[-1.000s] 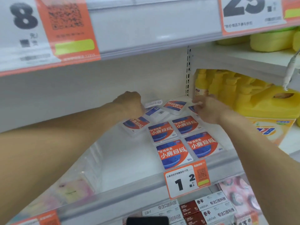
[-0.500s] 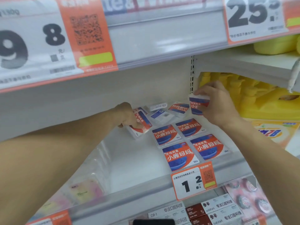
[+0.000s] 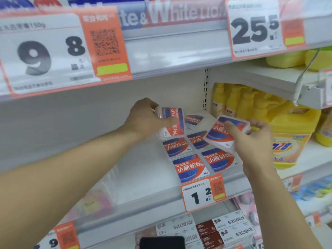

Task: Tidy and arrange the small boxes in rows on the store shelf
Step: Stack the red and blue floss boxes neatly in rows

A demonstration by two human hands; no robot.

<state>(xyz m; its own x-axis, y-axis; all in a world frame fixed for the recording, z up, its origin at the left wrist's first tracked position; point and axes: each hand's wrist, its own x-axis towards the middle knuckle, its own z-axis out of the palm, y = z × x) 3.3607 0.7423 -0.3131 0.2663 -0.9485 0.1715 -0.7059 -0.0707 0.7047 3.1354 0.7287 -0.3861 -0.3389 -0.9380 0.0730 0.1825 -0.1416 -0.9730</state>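
1. Left hand [image 3: 143, 119] grips one small box [image 3: 170, 123], raised above the shelf [image 3: 143, 177] and tilted on edge.
2. Right hand [image 3: 255, 139] grips a second box [image 3: 221, 135], tilted, above the rows.
3. Four boxes [image 3: 190, 168] lie flat in two rows near the shelf front; another box [image 3: 194, 120] lies behind them.

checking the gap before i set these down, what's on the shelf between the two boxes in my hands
In the head view, between the left-hand box and the right-hand box, one box at the back lies flat on the shelf.
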